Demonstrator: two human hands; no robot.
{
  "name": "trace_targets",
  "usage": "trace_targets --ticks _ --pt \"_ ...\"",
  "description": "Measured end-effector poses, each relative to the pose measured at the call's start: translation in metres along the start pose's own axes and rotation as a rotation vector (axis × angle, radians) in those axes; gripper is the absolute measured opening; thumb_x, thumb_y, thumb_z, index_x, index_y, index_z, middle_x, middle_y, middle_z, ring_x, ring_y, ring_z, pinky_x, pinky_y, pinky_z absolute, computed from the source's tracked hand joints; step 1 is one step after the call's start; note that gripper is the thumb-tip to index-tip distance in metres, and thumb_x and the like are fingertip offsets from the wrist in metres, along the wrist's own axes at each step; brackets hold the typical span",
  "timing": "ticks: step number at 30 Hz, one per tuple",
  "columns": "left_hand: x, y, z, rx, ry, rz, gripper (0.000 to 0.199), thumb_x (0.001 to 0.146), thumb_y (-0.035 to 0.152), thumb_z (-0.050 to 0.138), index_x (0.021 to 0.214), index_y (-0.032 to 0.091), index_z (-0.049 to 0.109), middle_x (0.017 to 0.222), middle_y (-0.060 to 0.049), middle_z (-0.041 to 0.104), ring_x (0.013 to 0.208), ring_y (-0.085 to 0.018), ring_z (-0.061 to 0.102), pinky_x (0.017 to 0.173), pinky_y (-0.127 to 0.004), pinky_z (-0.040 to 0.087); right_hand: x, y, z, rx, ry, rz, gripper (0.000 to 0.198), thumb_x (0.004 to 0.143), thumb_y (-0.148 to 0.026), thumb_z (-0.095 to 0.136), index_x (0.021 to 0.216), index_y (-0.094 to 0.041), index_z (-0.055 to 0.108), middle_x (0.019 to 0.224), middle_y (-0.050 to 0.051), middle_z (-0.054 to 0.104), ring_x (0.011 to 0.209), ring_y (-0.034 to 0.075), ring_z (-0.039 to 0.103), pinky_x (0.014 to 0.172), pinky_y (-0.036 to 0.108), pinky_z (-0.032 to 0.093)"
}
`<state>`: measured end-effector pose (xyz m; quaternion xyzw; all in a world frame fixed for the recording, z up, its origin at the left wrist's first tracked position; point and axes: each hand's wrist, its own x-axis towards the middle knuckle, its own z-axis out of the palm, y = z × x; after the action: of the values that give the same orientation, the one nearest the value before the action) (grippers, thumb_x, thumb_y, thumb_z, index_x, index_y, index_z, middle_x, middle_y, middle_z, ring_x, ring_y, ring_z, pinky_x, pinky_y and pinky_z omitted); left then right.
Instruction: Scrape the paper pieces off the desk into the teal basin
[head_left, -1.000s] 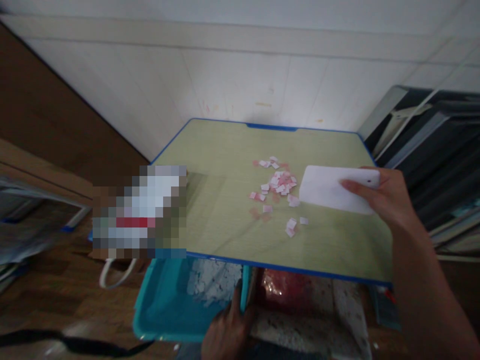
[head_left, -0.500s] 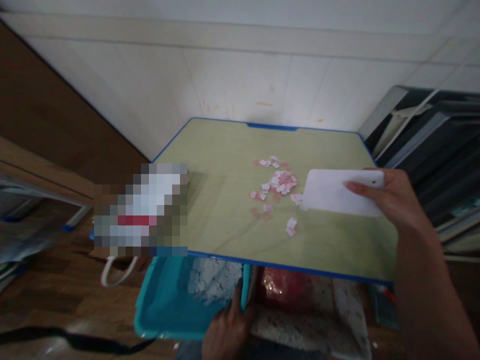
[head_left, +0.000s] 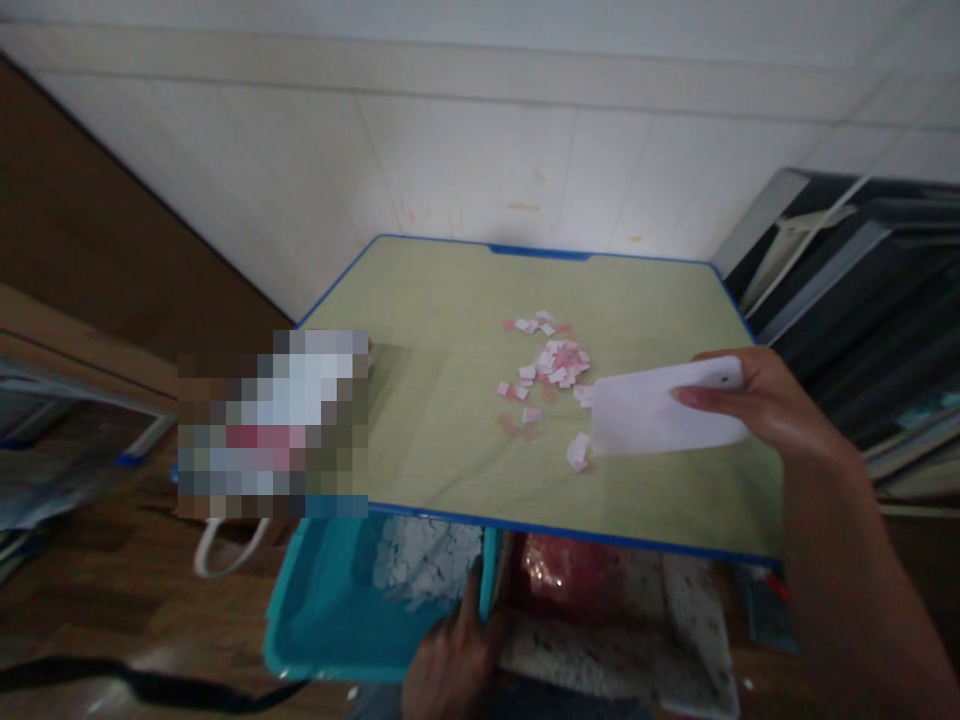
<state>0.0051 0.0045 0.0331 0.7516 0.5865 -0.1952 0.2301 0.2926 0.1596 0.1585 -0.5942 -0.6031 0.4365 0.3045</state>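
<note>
My right hand (head_left: pixel 776 400) is closed around one end of a flat white scraper (head_left: pixel 637 410) with a small hole near the grip. The scraper's far edge is at the table surface, close to small loose pink-and-white pieces (head_left: pixel 564 362) that look like cut paper or card. A few of these pieces (head_left: pixel 577 455) lie by the scraper's near corner. Below the table edge, my left hand (head_left: pixel 454 650) grips the right rim of a teal basin (head_left: pixel 330 640). Many small white pieces (head_left: pixel 427 560) lie inside that basin.
The pale yellow-green folding table (head_left: pixel 435 300) has a blue edge and stands against a white wall. A pixelated object (head_left: pixel 292 400) covers its left side. Right of the basin sits a stained white box (head_left: pixel 600 650) holding something shiny and red (head_left: pixel 562 570). Dark folded panels (head_left: pixel 885 280) lean at right.
My right hand has brought the scraper slightly left and towards me, tilting it, its edge now near the closest pieces. My left hand stays on the basin rim.
</note>
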Motion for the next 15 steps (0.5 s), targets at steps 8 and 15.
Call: trace_targets --ticks 8,15 --pt "-0.0016 0.0027 -0.009 -0.008 -0.039 -0.036 0.048 0.061 0.019 0.063 0.105 0.033 0.049 0.132 -0.016 0.028 0.084 -0.023 0.058 0.07 -0.035 0.047 -0.0002 -0.0026 0.0026 -0.001 -0.104 -0.008 0.019 0.06 -0.031 0.065 0.061 -0.015 0.056 0.048 -0.005 0.048 0.04 0.005 0.043 0.035 0.015 0.029" --pt "-0.0001 0.0041 -0.0079 0.037 -0.043 -0.06 0.041 0.064 0.019 0.06 0.102 0.032 0.05 0.133 -0.015 0.028 0.083 -0.022 0.058 0.069 -0.033 0.047 -0.0013 -0.0024 0.0026 -0.023 -0.165 -0.031 0.017 0.059 -0.03 0.065 0.059 -0.015 0.057 0.046 -0.005 0.046 0.039 0.005 0.041 0.035 0.016 0.028"
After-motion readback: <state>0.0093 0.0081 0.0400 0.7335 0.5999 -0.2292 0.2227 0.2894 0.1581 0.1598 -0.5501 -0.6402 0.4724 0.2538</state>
